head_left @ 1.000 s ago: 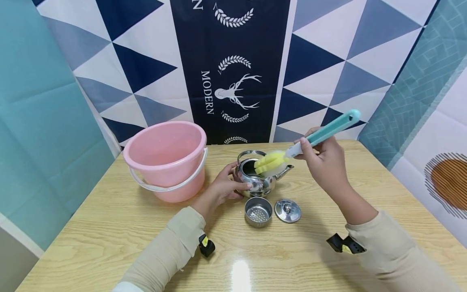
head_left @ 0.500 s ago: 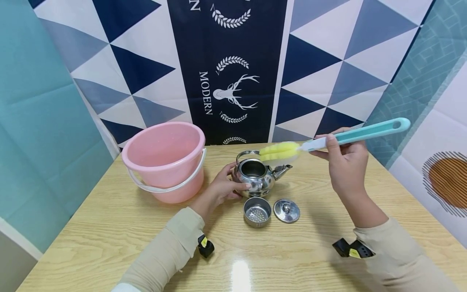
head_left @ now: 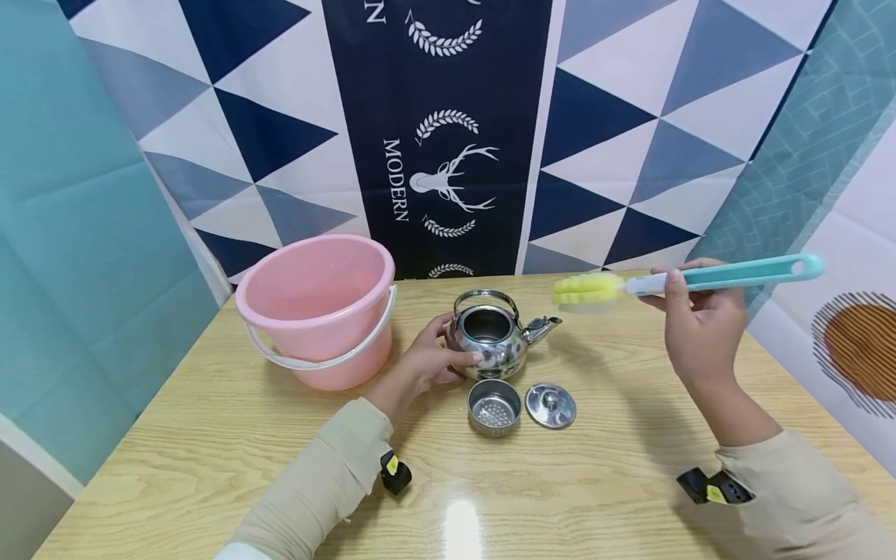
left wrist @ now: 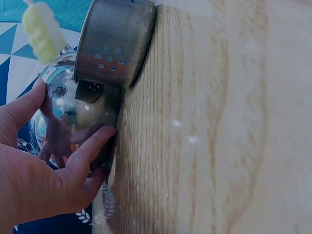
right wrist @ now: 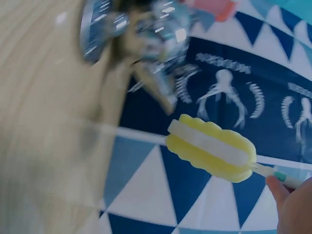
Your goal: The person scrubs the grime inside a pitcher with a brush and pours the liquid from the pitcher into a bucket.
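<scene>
A shiny steel teapot (head_left: pixel 488 338) stands lidless on the wooden table, its handle upright and its spout pointing right. From the left side my left hand (head_left: pixel 432 354) grips its body, thumb in front and fingers behind. My right hand (head_left: pixel 703 330) pinches a sponge bottle brush (head_left: pixel 588 289) by its white neck, and its turquoise handle sticks out to the right. The yellow and white sponge head is in the air, apart from the teapot. In front of the teapot lie a perforated steel strainer (head_left: pixel 495 407) and the teapot lid (head_left: pixel 551 405), knob up.
Two pink buckets (head_left: pixel 315 319), apparently nested, with a white handle, stand at the left on the wooden table (head_left: pixel 210 467). A patterned backdrop (head_left: pixel 448 140) rises behind the table's far edge.
My right hand has drawn the brush up out of the teapot's mouth and away to the right, turning it nearly level. The left hand and teapot stay where they were.
</scene>
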`<state>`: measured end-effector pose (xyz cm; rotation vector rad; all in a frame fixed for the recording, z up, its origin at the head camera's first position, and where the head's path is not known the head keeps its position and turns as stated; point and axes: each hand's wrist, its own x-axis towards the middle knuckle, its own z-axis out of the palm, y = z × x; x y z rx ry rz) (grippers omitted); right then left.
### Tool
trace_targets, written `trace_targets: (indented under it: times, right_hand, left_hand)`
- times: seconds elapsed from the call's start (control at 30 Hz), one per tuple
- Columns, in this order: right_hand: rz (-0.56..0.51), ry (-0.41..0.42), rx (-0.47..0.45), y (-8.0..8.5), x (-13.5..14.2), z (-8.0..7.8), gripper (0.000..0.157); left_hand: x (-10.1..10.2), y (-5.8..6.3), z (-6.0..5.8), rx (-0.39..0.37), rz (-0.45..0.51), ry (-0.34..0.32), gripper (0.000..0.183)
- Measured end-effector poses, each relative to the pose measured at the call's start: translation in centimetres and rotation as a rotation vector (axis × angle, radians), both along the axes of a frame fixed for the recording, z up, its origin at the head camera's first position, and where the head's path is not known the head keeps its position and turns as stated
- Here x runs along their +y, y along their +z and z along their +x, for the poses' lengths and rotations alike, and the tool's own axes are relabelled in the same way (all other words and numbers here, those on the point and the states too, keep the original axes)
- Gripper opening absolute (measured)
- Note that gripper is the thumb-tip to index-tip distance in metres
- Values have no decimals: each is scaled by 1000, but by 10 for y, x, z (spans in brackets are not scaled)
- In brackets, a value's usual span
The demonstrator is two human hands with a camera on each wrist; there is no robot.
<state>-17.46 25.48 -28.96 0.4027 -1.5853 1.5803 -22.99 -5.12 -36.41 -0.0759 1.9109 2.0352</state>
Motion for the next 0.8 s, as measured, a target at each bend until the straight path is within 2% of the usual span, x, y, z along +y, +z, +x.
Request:
trace_targets:
  times: [0.07, 0.17, 0.27, 0.33, 0.43, 0.5, 0.7, 0.8]
  right_hand:
    - [149, -108, 0, -8, 5, -2, 17]
    - [367, -250, 61, -18, 11, -6, 19]
    - [591, -325, 166, -26, 20, -11, 22]
    - [755, -348, 239, -32, 26, -15, 31]
    - [998, -336, 314, -39, 35, -18, 46]
    - [1113, -291, 355, -44, 41, -21, 48]
    - [1332, -192, 440, -55, 58, -29, 46]
    - [1422, -143, 452, -59, 64, -30, 46]
  left_hand:
    - [0, 0, 0, 0, -2, 1, 92]
    - [0, 0, 1, 2, -3, 3, 92]
    - [1, 0, 1, 3, -1, 3, 92]
    - [1, 0, 1, 1, 2, 2, 92]
    - [1, -1, 1, 0, 2, 1, 92]
    - [1, -1, 0, -1, -1, 1, 92]
    - [0, -1, -1, -1, -7, -3, 92]
    - [0, -1, -1, -5, -10, -4, 92]
